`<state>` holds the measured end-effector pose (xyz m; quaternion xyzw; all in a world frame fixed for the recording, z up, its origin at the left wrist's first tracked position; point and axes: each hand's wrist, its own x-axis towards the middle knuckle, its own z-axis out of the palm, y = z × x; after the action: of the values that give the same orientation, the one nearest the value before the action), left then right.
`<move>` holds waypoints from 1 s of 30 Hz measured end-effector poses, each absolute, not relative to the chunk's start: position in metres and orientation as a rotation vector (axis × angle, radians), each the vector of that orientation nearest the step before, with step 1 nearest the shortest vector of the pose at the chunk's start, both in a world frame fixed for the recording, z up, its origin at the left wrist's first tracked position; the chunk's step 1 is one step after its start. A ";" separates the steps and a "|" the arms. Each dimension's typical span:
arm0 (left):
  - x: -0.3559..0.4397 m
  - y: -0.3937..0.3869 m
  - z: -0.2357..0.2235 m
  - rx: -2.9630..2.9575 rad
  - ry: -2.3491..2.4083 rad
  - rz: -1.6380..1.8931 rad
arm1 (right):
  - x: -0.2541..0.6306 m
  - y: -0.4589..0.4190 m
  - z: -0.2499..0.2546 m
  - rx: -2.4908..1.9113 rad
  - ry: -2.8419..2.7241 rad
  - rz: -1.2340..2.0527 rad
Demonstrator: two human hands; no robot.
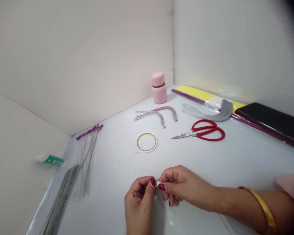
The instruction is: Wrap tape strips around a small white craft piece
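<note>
Small white strip [157, 183] pinched in mid-air

The left hand [138, 204] and right hand [183, 186], a gold bangle [264, 205] on its wrist, were clamped together on the strip above the white tabletop [112, 156]. Beyond them lay a gold-edged tape roll [147, 133] and red-handled scissors [203, 128]. Far left, a green-labelled tube [53, 160] showed a barcode, its print too small to read.

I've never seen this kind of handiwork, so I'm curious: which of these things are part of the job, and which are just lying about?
Part of the job: left hand, right hand, small white strip.

Lying about: red scissors, tape roll, wires, pink bottle, phone.
</note>
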<state>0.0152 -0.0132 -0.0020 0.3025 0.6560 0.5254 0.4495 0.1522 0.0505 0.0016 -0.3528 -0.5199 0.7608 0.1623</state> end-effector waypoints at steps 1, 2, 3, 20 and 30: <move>0.017 -0.014 -0.003 0.799 1.653 1.318 | 0.152 0.050 0.003 -1.006 -1.475 2.171; 0.018 -0.016 -0.004 0.866 1.683 1.344 | 0.152 0.050 0.004 -1.006 -1.465 2.173; 0.019 -0.017 -0.005 0.954 1.711 1.375 | 0.152 0.050 0.005 -1.006 -1.457 2.174; 0.014 -0.017 -0.010 1.467 1.655 1.450 | 0.153 0.052 0.004 -0.881 -1.315 2.159; 0.018 -0.015 -0.006 1.008 1.538 1.415 | 0.154 0.051 -0.001 -0.969 -1.417 2.073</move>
<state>0.0181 -0.0148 -0.0058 0.3981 0.6078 0.5592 0.3992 0.1535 0.0505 -0.0008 -0.3510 -0.5131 0.7508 0.2231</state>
